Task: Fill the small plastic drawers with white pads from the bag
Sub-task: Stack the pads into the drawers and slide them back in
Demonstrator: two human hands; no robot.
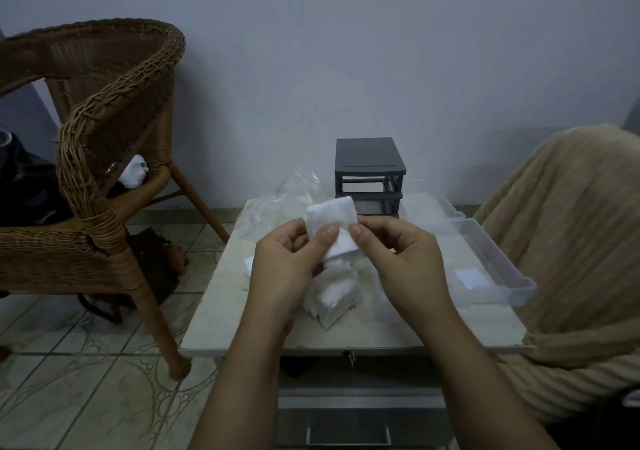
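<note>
no readable text, brand, number or sign anywhere, blank white label [470,278] on the clear plastic drawer [498,262] just right of the right hand [398,259], its face plain, grey drawer cabinet [369,172] beyond the hands unmarked

White pad [331,220] at frame centre; more white pads [334,295] below it. Dark grey drawer cabinet [369,164] upper centre. Clear plastic drawer [498,259] right (white label inside). Brown woven wicker chair [104,131] left. Beige ribbed blanket [571,241] right. Pale marbled tabletop [221,311].

Wicker chair [97,144] — left side cropped
</note>
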